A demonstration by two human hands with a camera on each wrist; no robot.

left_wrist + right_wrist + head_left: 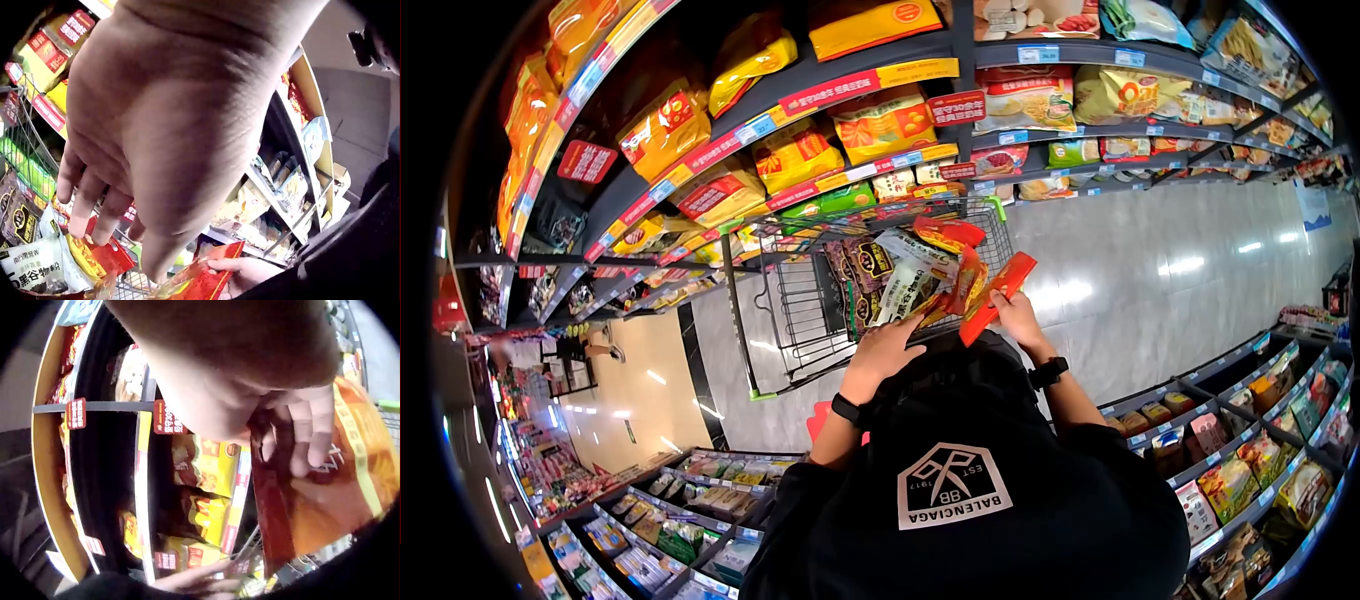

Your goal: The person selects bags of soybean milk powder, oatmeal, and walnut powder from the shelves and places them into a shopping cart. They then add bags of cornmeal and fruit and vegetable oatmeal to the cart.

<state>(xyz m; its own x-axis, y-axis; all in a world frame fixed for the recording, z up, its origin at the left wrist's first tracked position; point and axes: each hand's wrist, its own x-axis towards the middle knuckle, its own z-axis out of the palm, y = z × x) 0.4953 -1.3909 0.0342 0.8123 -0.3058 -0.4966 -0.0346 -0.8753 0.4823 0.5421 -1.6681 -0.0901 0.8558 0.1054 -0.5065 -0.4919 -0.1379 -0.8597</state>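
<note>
My right hand point(1018, 318) pinches the top edge of a red and orange bag point(997, 300) at the cart's right end. In the right wrist view the fingers of that hand point(303, 428) curl over the bag's point(337, 506) dark red edge. With fingers extended, my left hand point(884, 352) is at the cart's near side, beside a white bag point(915, 268); whether it touches the bags is unclear. The left wrist view shows this hand point(150, 125) above the white bag point(37, 265) and a red and yellow bag point(94, 256), holding nothing visible.
The wire shopping cart point(795, 378) has green corners and also holds dark purple bags point(862, 262). Shelves point(840, 95) of yellow and red bags line its far side. Low product racks point(1200, 440) stand behind at both sides. Grey tiled floor point(1140, 250) extends right.
</note>
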